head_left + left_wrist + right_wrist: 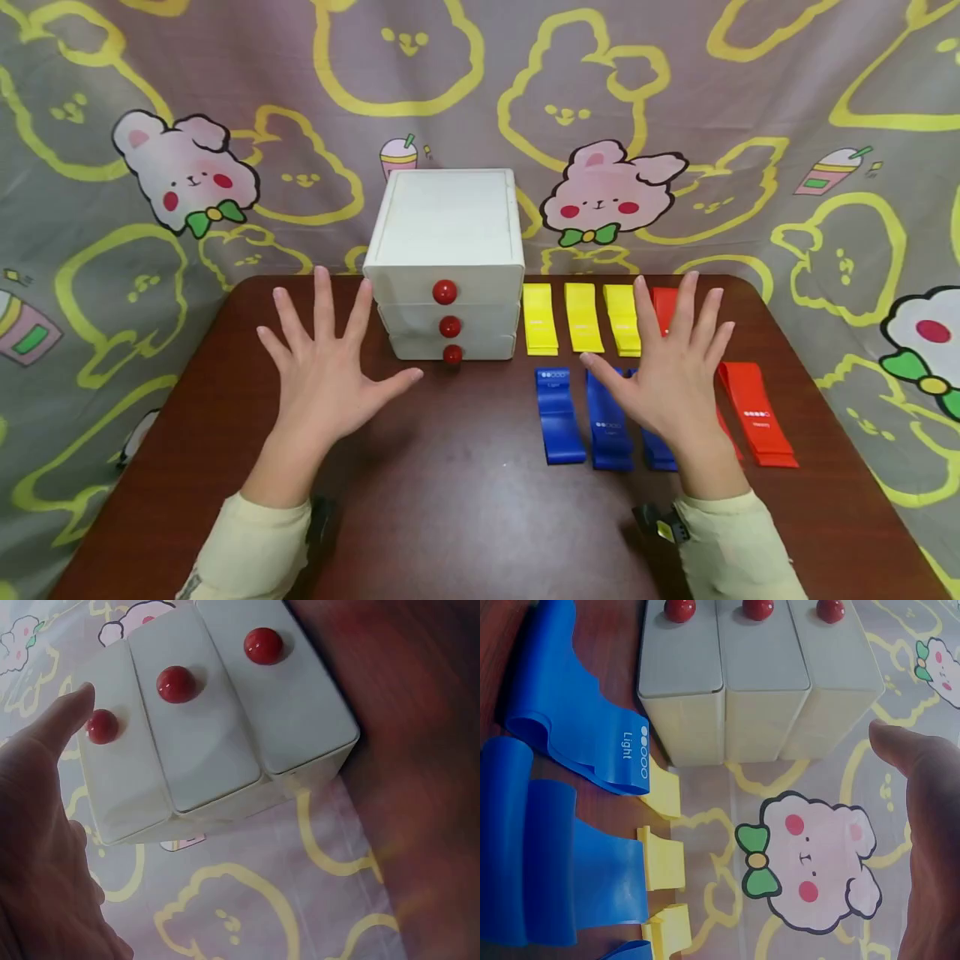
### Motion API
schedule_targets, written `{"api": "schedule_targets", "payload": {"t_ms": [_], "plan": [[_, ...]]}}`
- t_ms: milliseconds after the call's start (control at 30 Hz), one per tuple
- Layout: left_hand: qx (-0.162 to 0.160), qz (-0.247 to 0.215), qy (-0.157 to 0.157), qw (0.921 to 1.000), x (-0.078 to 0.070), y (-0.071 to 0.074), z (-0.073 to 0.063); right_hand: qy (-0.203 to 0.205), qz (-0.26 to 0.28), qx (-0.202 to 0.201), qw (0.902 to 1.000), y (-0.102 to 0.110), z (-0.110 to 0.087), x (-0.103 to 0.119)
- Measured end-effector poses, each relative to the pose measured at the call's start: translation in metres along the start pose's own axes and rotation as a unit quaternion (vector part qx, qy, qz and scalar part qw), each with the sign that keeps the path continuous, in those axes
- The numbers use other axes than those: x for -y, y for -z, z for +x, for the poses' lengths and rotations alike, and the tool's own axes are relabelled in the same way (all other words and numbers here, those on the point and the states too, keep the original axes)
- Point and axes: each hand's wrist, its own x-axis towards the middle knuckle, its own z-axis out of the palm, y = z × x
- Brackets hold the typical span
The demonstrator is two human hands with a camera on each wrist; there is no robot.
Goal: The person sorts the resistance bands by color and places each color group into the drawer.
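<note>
My left hand (322, 375) is held up with fingers spread, in front and to the left of a white three-drawer cabinet (450, 221). Each closed drawer has a round red knob (445, 292). In the left wrist view, the thumb overlaps the edge of the cabinet (202, 735) beside one knob. My right hand (675, 379) is also raised with spread fingers, holding nothing, over rows of flat resistance bands. It partly hides a blue band (611, 425) and a red band (663, 304). The blue band (600, 727) marked "Light" shows in the right wrist view.
Yellow bands (581, 317) lie right of the cabinet at the back. Nearer stand another blue band (560, 417) and, at far right, a red band (759, 414) marked "Heavy". Everything rests on a dark brown table (465, 500). A patterned curtain (450, 75) hangs behind and along both sides.
</note>
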Motion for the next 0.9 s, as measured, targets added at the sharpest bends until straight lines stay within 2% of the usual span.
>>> {"api": "schedule_targets", "payload": {"t_ms": [133,433,600,767,900], "plan": [[-0.010,0.004,-0.010,0.9999,-0.003,0.005,0.006,0.005,0.002,-0.007,1.0000,0.000,0.001,-0.001],[-0.009,-0.003,-0.009,0.9999,-0.002,0.010,0.013,0.014,0.016,-0.012,0.9997,-0.003,0.003,0.005],[-0.009,-0.018,-0.010,0.9997,-0.001,0.010,0.019,0.038,0.036,-0.040,0.9978,-0.006,0.004,0.013],[-0.012,-0.033,-0.008,0.9994,-0.001,0.013,0.032,0.071,0.105,-0.098,0.9871,-0.012,0.006,0.027],[-0.014,-0.061,-0.004,0.9980,0.001,0.016,0.044,0.092,0.167,-0.121,0.9743,-0.017,0.005,0.039]]}}
